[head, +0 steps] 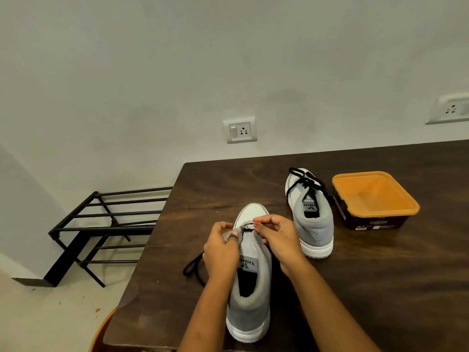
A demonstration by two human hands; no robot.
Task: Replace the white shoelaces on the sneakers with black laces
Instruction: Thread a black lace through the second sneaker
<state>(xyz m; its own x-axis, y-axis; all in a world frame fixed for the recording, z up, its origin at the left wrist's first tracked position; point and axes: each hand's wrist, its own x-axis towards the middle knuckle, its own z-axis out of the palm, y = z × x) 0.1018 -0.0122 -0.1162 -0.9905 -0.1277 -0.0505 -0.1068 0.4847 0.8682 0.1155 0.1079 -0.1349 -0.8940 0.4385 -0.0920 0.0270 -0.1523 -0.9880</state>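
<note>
A grey and white sneaker (250, 308) stands near the table's front edge, heel toward me. My left hand (220, 252) pinches the grey eyelet flap at its left side. My right hand (278, 240) pinches the end of a black lace (247, 225) at the lowest eyelets near the toe. The rest of that black lace (191, 266) trails on the table left of the shoe. A second grey sneaker (313, 224) stands further back to the right, laced with a black lace (308, 181) tied in a loose bow. No white lace is visible.
An orange-lidded tub (375, 199) sits right of the far sneaker on the dark wooden table (380, 288). A black metal shoe rack (106, 224) stands on the floor to the left. Wall sockets (239, 130) are behind. An orange object (100, 334) shows below the table's front corner.
</note>
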